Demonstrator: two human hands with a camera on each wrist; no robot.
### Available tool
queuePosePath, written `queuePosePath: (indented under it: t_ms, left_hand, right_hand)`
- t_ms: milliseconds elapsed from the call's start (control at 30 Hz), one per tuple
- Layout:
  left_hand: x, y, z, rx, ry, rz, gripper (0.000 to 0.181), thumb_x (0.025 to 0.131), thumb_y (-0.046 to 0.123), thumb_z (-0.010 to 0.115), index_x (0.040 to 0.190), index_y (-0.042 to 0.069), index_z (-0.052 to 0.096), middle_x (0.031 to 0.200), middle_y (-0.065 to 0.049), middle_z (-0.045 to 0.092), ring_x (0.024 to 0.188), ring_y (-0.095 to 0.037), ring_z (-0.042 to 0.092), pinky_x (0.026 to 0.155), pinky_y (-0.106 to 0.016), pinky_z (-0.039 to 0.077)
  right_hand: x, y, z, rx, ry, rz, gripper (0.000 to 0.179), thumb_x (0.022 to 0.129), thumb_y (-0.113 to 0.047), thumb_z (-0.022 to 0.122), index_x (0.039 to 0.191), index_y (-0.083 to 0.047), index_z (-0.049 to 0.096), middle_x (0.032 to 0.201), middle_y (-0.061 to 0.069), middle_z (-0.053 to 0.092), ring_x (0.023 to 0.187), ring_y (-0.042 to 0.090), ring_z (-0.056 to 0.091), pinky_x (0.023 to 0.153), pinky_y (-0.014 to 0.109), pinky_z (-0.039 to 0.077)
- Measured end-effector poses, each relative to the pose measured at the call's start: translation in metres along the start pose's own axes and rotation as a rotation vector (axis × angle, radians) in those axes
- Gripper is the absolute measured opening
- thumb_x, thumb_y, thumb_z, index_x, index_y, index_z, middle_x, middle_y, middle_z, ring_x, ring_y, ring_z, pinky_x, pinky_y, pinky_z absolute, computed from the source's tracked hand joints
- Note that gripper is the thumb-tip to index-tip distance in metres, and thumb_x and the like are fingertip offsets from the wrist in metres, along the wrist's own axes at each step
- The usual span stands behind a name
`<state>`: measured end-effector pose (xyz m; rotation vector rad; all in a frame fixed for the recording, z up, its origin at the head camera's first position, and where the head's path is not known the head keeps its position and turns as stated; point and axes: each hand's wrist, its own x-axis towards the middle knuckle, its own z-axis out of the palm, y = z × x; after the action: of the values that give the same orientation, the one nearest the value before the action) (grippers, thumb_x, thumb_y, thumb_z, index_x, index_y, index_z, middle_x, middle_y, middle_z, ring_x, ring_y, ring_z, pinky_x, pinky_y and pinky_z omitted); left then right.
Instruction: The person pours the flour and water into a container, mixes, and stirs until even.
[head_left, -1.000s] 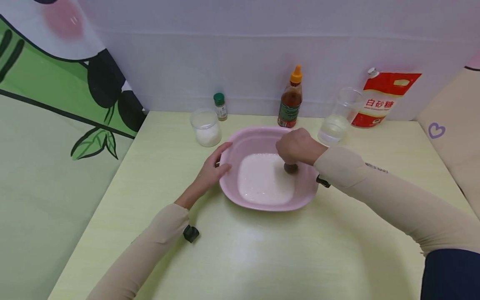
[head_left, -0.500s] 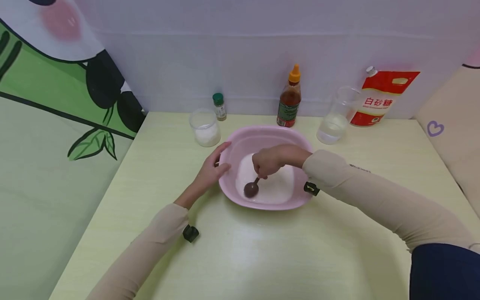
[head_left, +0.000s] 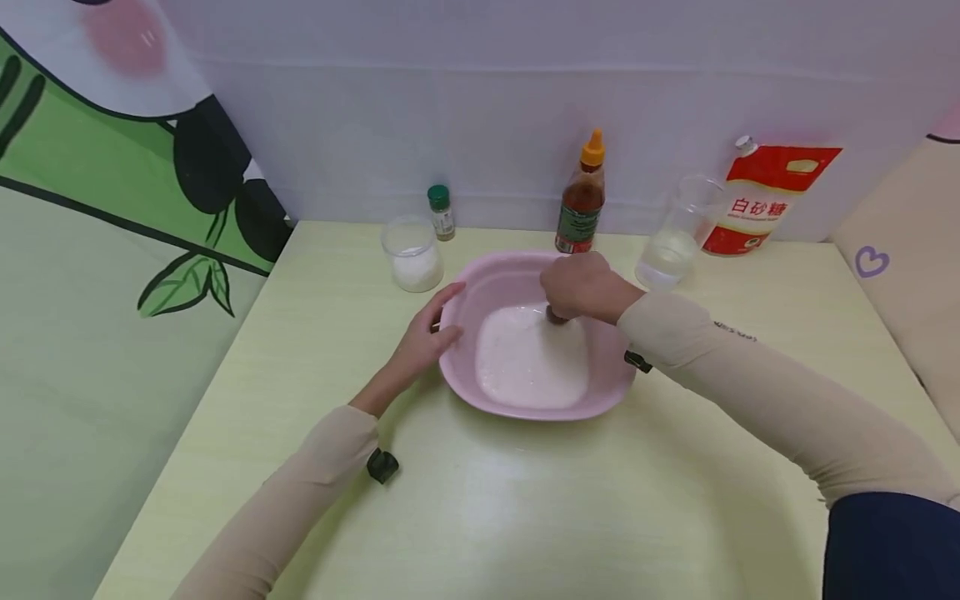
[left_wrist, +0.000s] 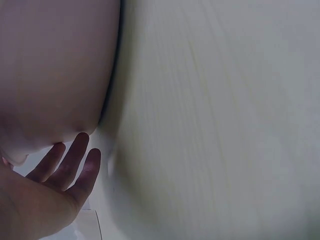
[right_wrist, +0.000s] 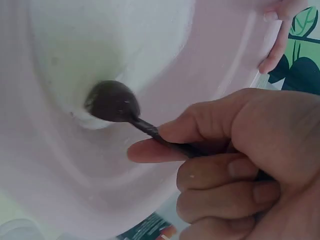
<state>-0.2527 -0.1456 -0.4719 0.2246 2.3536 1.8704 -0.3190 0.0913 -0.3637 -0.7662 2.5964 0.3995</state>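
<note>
The right hand (head_left: 588,287) grips 1 dark spoon (right_wrist: 111,102) in the pink tub (head_left: 502,279). The left hand (head_left: 415,343) holds the tub's left edge. 1 bottle (head_left: 580,204) stands behind it.

The head view faces forward and down; both close wrist views share its basin (head_left: 510,282).

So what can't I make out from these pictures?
- Far end of the spoon: right wrist view, hidden by the right hand.
- Whether the spoon touches the floor of the pink basin: head view, the right hand blocks it; right wrist view, blurred.
- Small print on the green-capped bottle and sauce bottle: head view, too small.
- Part of the left hand: left wrist view, cut off by the left edge.
</note>
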Motion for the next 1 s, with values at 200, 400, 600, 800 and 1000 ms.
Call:
queuePosePath:
  t_ms: [200, 400, 600, 800, 1000]
  left_hand:
    - [0.001, -0.002, -0.001, 0.004, 0.003, -0.005, 0.070, 0.091, 0.002, 0.055, 0.156, 0.020, 0.035, 0.150, -0.024, 0.044, 0.123, -0.040, 0.056, 0.084, -0.038, 0.061]
    - [0.001, -0.003, 0.000, 0.003, 0.002, 0.002, 0.070, 0.090, 0.002, 0.055, 0.156, 0.018, 0.035, 0.152, -0.022, 0.043, 0.123, -0.039, 0.055, 0.087, -0.038, 0.060]
    - [0.002, -0.002, -0.001, 0.000, 0.003, 0.009, 0.070, 0.090, 0.002, 0.055, 0.156, 0.019, 0.036, 0.155, -0.017, 0.041, 0.124, -0.039, 0.055, 0.087, -0.038, 0.060]
    - [0.000, -0.003, 0.000, -0.002, 0.004, 0.022, 0.069, 0.091, 0.002, 0.055, 0.155, 0.018, 0.036, 0.155, -0.020, 0.041, 0.126, -0.041, 0.054, 0.093, -0.044, 0.058]
    - [-0.001, -0.003, 0.001, -0.002, 0.000, 0.008, 0.069, 0.091, 0.003, 0.055, 0.155, 0.019, 0.036, 0.151, -0.023, 0.043, 0.125, -0.040, 0.055, 0.091, -0.043, 0.059]
  right_hand:
    - [-0.013, 0.018, 0.001, 0.046, -0.101, -0.045, 0.018, 0.085, -0.013, 0.062, 0.068, -0.014, 0.053, 0.069, 0.000, 0.045, 0.063, 0.017, 0.045, 0.052, 0.029, 0.034]
    - [-0.013, 0.023, 0.008, 0.244, -0.257, -0.324, 0.015, 0.085, -0.008, 0.061, 0.072, -0.007, 0.068, 0.062, -0.007, 0.049, 0.059, 0.007, 0.041, 0.055, 0.021, 0.032]
    - [-0.001, 0.001, 0.015, 0.346, -0.241, -0.473, 0.013, 0.092, -0.012, 0.064, 0.092, -0.004, 0.074, 0.079, -0.004, 0.060, 0.073, 0.010, 0.049, 0.067, 0.022, 0.040]
    - [0.008, -0.017, 0.010, 0.247, 0.012, -0.468, 0.016, 0.092, -0.011, 0.059, 0.082, -0.005, 0.071, 0.072, -0.003, 0.061, 0.067, 0.010, 0.048, 0.063, 0.022, 0.039]
    - [0.003, -0.016, 0.007, -0.009, 0.178, -0.173, 0.026, 0.095, -0.019, 0.055, 0.070, -0.015, 0.051, 0.060, -0.003, 0.041, 0.059, 0.015, 0.041, 0.056, 0.029, 0.035]
